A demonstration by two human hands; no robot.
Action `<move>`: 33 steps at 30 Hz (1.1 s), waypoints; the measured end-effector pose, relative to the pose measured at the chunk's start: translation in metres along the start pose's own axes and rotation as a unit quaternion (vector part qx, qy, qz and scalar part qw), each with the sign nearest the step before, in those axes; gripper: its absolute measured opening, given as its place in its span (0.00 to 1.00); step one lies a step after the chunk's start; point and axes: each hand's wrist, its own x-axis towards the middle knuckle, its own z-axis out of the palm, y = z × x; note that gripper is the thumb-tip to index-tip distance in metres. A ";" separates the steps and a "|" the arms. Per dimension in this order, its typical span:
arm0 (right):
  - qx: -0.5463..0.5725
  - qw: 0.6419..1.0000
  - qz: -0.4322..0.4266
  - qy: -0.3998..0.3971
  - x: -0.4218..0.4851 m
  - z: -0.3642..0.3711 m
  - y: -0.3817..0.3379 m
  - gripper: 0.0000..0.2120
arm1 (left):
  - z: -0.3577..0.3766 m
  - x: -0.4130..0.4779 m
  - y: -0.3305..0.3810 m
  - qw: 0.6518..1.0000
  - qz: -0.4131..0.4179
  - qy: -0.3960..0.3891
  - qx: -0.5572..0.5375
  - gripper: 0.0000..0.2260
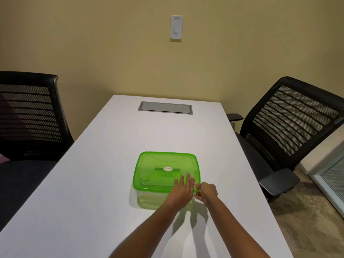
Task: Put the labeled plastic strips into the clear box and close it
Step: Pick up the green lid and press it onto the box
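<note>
On the table (96, 183), green lid (163, 164) covers clear box (149, 201); left hand (183, 189) fingers spread flat, right hand (207, 191) pinching its rim.

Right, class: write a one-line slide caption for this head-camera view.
Left hand flat on the green lid, right hand pinching its near corner.

handwritten dark marker scrawl showing through the translucent green plastic lid (165, 164), looking like "BETA" flipped, small round white sticker (168, 168) sitting above it, print too tiny to read
</note>
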 end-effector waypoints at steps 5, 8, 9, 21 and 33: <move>-0.005 1.000 0.006 -0.005 0.001 -0.001 -0.001 0.13 | -0.004 -0.006 -0.001 1.000 0.014 -0.009 0.008 0.20; -0.024 0.999 -0.001 -0.024 0.000 -0.003 -0.002 0.13 | -0.003 -0.002 -0.004 0.997 0.059 -0.039 0.003 0.23; -0.032 0.999 -0.004 -0.031 0.000 -0.005 -0.001 0.13 | 0.003 0.000 -0.002 0.995 0.074 -0.062 -0.027 0.23; -0.177 0.978 -0.107 -0.022 0.036 0.008 -0.036 0.18 | 0.034 0.019 -0.099 0.940 -0.209 -0.091 -0.254 0.23; -0.152 0.984 -0.091 -0.029 0.093 0.034 -0.078 0.21 | 0.079 0.056 -0.172 0.616 -0.475 -0.039 -0.627 0.15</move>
